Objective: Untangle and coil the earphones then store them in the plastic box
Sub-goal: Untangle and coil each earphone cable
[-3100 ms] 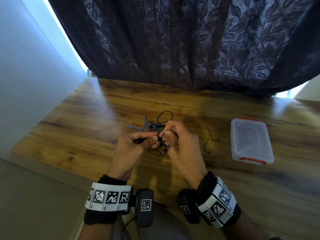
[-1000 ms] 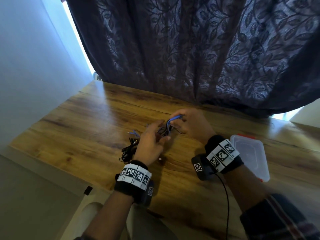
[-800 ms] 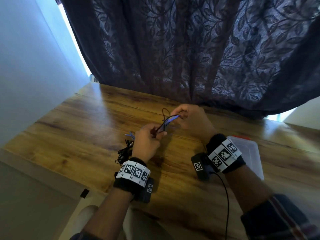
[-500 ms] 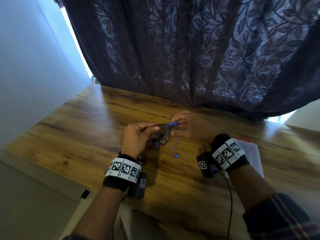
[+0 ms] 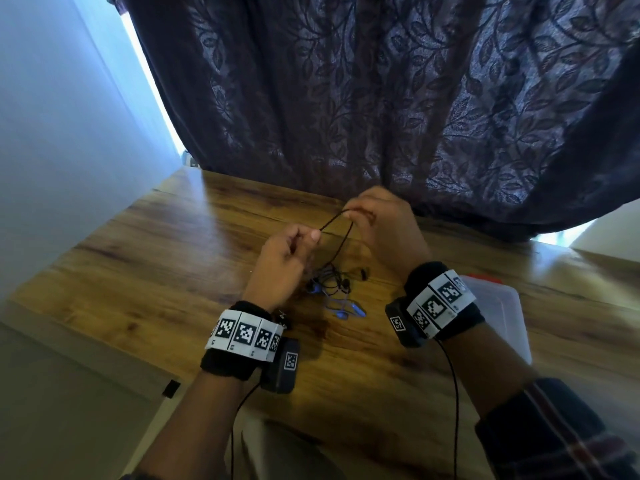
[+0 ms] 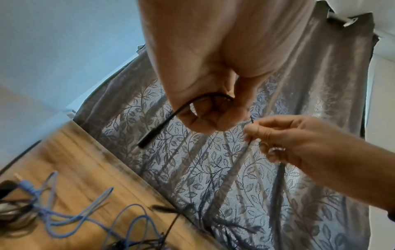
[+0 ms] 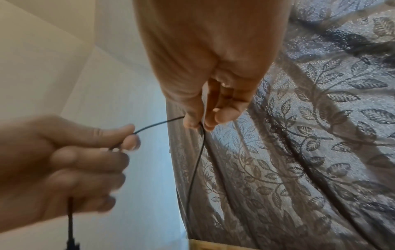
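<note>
Both hands are raised above the wooden table (image 5: 180,271). My left hand (image 5: 308,237) grips a black earphone cord (image 5: 334,221), and in the left wrist view the cord's plug end (image 6: 147,140) hangs out of the fist (image 6: 209,110). My right hand (image 5: 353,213) pinches the same cord (image 7: 158,124) between thumb and fingertips (image 7: 193,121). From there the cord drops to a tangle (image 5: 329,282) on the table. Blue earphones (image 5: 346,311) lie loose beside the tangle. The clear plastic box (image 5: 502,306) with a red clasp sits to the right, partly hidden by my right wrist.
A dark leaf-patterned curtain (image 5: 381,98) hangs just behind the table's far edge. A pale wall (image 5: 52,133) runs along the left. Thin black wires (image 5: 453,410) trail from the wrist cameras toward the near edge. Blue cable loops (image 6: 85,218) lie on the wood below the left hand.
The right hand has let go of the blue cable, which now lies on the table. Both hands now hold a short stretch of black cord between them.
</note>
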{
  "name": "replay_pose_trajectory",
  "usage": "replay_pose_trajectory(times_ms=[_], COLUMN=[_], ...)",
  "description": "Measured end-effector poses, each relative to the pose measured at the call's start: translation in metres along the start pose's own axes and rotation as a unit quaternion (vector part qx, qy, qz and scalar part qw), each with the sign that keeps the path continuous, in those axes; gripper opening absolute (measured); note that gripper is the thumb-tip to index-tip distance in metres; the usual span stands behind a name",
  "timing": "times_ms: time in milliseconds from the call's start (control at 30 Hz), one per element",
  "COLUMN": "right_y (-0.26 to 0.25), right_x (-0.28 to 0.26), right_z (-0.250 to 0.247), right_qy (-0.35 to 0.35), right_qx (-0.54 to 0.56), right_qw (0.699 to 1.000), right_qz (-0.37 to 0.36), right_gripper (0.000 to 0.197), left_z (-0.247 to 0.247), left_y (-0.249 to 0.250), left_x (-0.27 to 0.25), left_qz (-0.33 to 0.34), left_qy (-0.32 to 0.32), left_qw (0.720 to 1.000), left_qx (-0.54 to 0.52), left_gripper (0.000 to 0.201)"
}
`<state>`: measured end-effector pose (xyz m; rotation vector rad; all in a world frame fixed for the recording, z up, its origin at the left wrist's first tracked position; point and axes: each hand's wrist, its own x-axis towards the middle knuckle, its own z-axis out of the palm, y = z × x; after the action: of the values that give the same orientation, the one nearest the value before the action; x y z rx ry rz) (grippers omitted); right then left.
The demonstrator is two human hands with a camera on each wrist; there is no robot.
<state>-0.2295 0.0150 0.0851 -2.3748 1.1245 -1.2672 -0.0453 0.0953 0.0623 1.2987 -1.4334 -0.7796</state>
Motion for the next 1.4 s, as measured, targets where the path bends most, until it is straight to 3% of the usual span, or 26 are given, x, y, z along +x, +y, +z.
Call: replay_pose_trajectory(times_ms=[67,133,333,433,500,567,633,733,833,967,1100,1200,1300,1400], right_y=[-0.007,-0.012,-0.022,-0.020,-0.025,-0.040,-0.055,-0.064,-0.067,-0.079,-0.088,-0.086,-0.083,-0.081], right_x=[0.007,0.012,0.011,0.004,-0.005,-0.013,-0.019,-0.025,-0.039,-0.068,-0.065,-0.051,-0.039,-0.029], right_z=[-0.005,-0.009,-0.008,-0.002,0.001,0.000,0.000,0.009,0.020,0.024,0.004,-0.012,-0.020,-0.019], right_qy=[0.048,0.050,0.075,-0.034,-0.143,-0.217,-0.222,-0.183,-0.196,-0.295,-0.344,-0.321,-0.240,-0.177], right_qx=[0.003,0.002,0.136,0.057,-0.005,0.060,0.161,0.217,0.262,0.218,0.124,0.092,0.062,0.009], right_qw=[0.999,0.998,0.979,0.990,0.988,0.974,0.961,0.958,0.940,0.925,0.930,0.943,0.968,0.980], right_qz=[0.013,0.039,0.134,0.123,0.060,0.036,0.027,0.045,0.100,0.102,0.024,-0.003,-0.036,-0.095], right_gripper=[0.011,0.011,0.012,0.016,0.043,0.055,0.046,0.024,0.023,0.015,0.009,0.011,0.010,0.009], left_z=[-0.002,-0.004,-0.013,-0.019,-0.022,-0.024,-0.027,-0.030,-0.032,-0.037,-0.031,-0.025,-0.023,-0.024], left_y=[-0.005,-0.007,-0.004,0.007,0.017,0.025,0.031,0.036,0.040,0.035,0.023,0.023,0.031,0.037], left_x=[-0.005,-0.011,-0.027,-0.031,-0.031,-0.033,-0.034,-0.038,-0.042,-0.041,-0.046,-0.052,-0.053,-0.054], left_qz=[0.001,-0.007,-0.067,-0.076,-0.071,-0.059,-0.048,-0.030,0.007,0.043,0.042,0.003,-0.024,-0.025], left_qy=[-0.033,-0.063,-0.150,-0.145,-0.129,-0.120,-0.122,-0.131,-0.127,-0.071,-0.069,-0.073,-0.052,-0.071], left_qw=[0.999,0.997,0.975,0.963,0.957,0.952,0.949,0.943,0.947,0.974,0.992,0.995,0.993,0.989], left_qx=[-0.016,-0.032,-0.149,-0.213,-0.251,-0.277,-0.286,-0.303,-0.295,-0.209,-0.094,-0.065,-0.100,-0.125], left_gripper=[0.026,0.028,0.034,0.031,0.029,0.028,0.028,0.025,0.035,0.044,0.043,0.043,0.041,0.035])
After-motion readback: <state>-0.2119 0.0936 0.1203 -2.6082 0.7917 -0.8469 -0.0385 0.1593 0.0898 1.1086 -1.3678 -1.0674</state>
